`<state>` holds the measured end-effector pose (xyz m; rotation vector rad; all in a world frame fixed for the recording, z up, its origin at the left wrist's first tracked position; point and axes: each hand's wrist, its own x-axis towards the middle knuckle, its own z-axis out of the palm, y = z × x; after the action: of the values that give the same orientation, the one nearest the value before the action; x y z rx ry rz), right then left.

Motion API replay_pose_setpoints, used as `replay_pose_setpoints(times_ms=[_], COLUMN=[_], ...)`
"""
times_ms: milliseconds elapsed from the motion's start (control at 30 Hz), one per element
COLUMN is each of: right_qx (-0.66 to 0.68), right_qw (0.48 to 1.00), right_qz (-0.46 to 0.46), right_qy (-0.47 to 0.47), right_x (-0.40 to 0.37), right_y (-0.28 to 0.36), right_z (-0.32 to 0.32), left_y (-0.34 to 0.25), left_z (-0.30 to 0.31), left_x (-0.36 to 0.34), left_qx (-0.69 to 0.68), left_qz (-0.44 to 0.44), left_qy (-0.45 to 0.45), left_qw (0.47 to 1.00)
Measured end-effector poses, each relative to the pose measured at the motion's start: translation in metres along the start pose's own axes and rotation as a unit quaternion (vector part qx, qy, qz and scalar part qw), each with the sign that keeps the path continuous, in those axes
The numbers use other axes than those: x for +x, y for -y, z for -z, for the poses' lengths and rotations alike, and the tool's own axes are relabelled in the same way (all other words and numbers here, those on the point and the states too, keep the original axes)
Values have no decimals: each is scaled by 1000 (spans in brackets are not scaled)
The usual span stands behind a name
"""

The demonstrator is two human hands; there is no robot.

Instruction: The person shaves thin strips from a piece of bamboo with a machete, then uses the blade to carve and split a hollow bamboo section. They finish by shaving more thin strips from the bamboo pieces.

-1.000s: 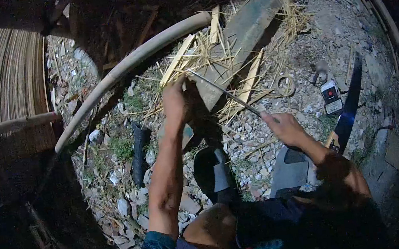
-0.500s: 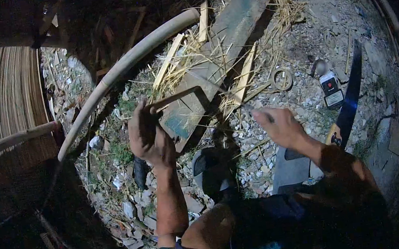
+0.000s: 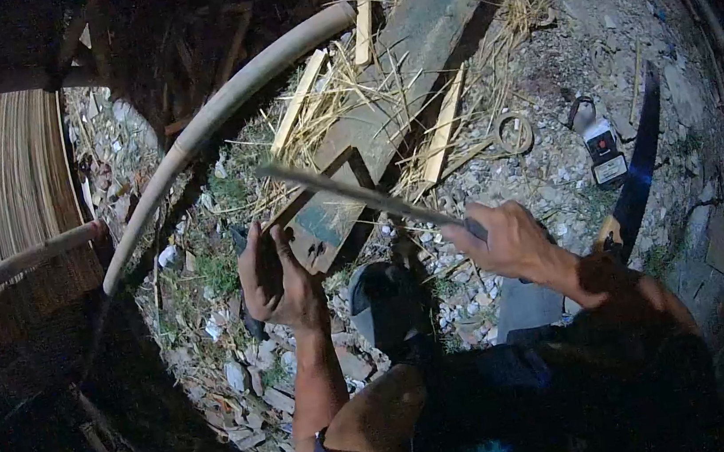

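My left hand [image 3: 284,284] holds a narrow, brown strip bent at a right angle [image 3: 308,187], its near end between thumb and fingers. The bent part lies over the wooden plank [image 3: 435,43] in this view. In my right hand [image 3: 511,245], the fingers are wrapped round the dark handle of a long, thin, straight tool, seen nearly edge-on [image 3: 358,192]. Its grey length points up and left, crossing in front of the strip; whether it is a knife or a file I cannot tell. Straw and pale wood slats [image 3: 446,127] lie around the plank.
A handsaw [image 3: 638,168] lies at the right on stony ground, beside a small black-and-white device [image 3: 606,158] and a ring like a tape roll [image 3: 513,133]. A long, curved bamboo pole [image 3: 217,128] stretches across the left. Further left stands a slatted bamboo panel [image 3: 3,169].
The tool in my right hand has swung up and left and now crosses over the bent strip. My left hand has dipped slightly, and the strip has tilted.
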<state>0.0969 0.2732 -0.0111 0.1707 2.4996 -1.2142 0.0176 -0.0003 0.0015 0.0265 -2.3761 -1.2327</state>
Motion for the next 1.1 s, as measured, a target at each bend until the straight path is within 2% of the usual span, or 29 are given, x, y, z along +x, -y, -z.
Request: replay_pose_setpoints(times_ms=[33,100,167,200,233,300,367,433,467,567,633,700,733,767,833,900,933,967,1000,1100], right_qx=[-13,-1,-27,-1,1,-42,-64,-4,-66,-42,-15,-8,-9,-6,-1,15,9,9,19,2], right_qw=[998,998,998,995,995,999,997,995,991,994,996,996,996,997,998,1000,1000,1000,999,1000], right_qz=[59,62,-53,-95,-94,-16,-38,-97,-117,-101,-85,-90,-91,-71,-55,-18,24,23,23,18], right_qy=[-10,-27,-37,-11,-11,16,30,3,4,5,-10,-20,-20,-12,-4,18,-1,0,16,12], right_x=[-3,-1,9,11,8,-1,0,8,11,7,1,-7,-10,-12,-17,-22,-25,-24,-24,-20], right_y=[-5,-16,-25,-28,-28,-26,-33,-54,-54,-41,-42,-35,-29,-22,-5,11,11,15,20,12], right_z=[-1,-12,-16,-11,-7,1,-3,-12,-11,1,-5,-4,-1,4,9,8,0,1,3,-3], left_y=[-2,-5,-6,-2,0,-3,-16,-20,-21,-13,-7,-7,-16,-15,-8,1,10,13,8,15], left_z=[0,-3,-8,-9,-9,-9,-6,-5,-6,1,7,15,13,13,13,21,25,26,22,27], left_x=[1,-2,-4,-3,0,2,-2,-1,0,-2,-3,1,-7,-8,-13,-15,-16,-16,-20,-24], left_qx=[38,73,-85,-77,-75,-52,-53,-128,-122,-140,-102,20,-9,-11,-228,-226,-189,-151,-141,-72], left_qz=[-11,-23,88,56,54,52,85,126,103,113,96,-87,46,46,33,34,-38,-110,-94,-101], left_qy=[7,17,-33,-31,-30,-43,-31,-24,-23,-1,4,73,59,61,61,81,106,129,88,83], left_qw=[999,997,992,995,995,996,994,983,987,984,990,993,997,997,971,970,976,974,982,989])
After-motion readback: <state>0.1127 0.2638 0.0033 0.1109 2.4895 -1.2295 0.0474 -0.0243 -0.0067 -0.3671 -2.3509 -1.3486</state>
